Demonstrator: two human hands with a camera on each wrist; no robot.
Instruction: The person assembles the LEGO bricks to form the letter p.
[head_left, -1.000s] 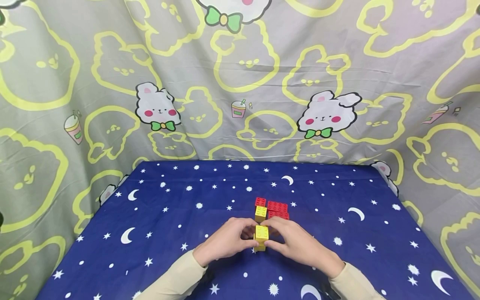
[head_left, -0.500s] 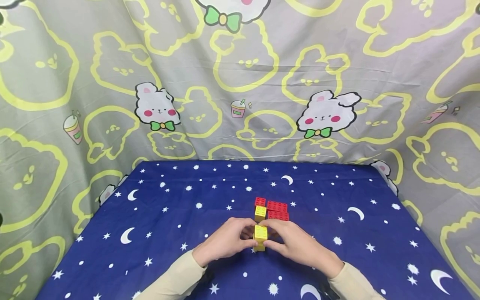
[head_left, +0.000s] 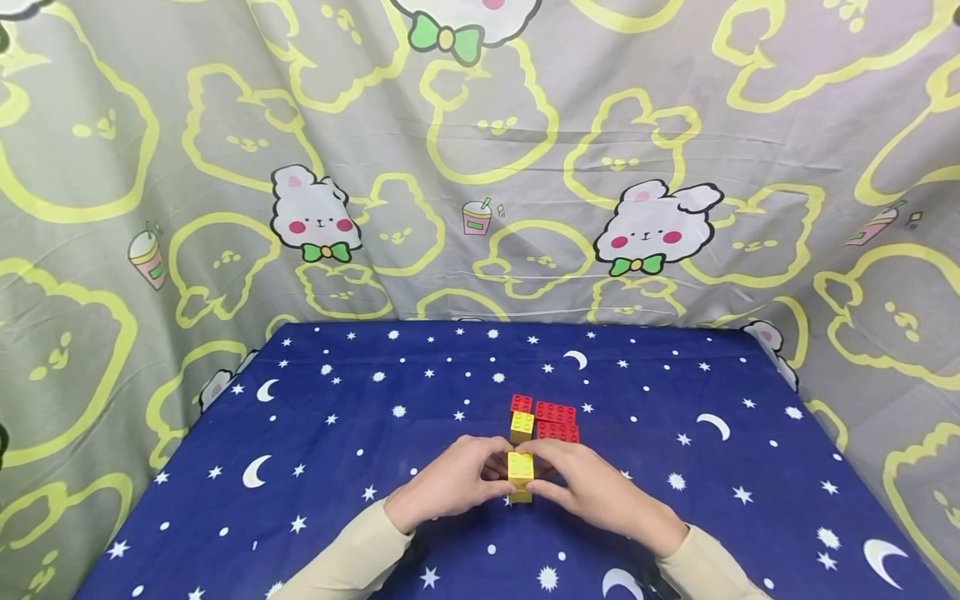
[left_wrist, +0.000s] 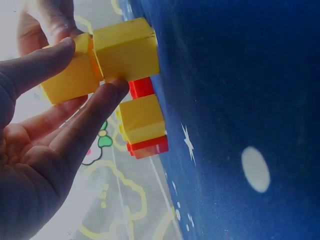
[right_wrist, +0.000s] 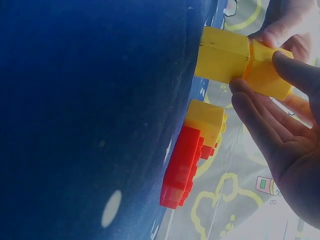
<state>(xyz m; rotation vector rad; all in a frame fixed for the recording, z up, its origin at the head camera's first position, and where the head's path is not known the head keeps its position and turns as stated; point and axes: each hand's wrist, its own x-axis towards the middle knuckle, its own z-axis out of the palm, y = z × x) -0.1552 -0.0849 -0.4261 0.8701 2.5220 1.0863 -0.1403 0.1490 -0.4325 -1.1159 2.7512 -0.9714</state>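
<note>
Two yellow bricks stand one on top of the other near the table's front. My left hand [head_left: 457, 479] and right hand [head_left: 600, 492] pinch the upper yellow brick [head_left: 521, 468] from both sides, thumbs on the near face. Below it the lower yellow brick [left_wrist: 127, 50] rests on the table; a thin seam shows between the two in the wrist views. Fingertips of both hands lie close to that seam. Just beyond the hands sits another yellow brick [head_left: 522, 427], with a small red brick [head_left: 521, 403] behind it.
Two longer red bricks, a far one [head_left: 556, 412] and a nearer one [head_left: 558, 431], lie right of the small bricks; the right hand partly covers the nearer one. A dark blue cloth [head_left: 360, 533] with stars and moons covers the table. Patterned curtains [head_left: 480, 150] hang around it.
The upper yellow brick has shifted slightly left and now lines up more evenly over the lower one. Both hands keep their pinch; the other bricks have not moved.
</note>
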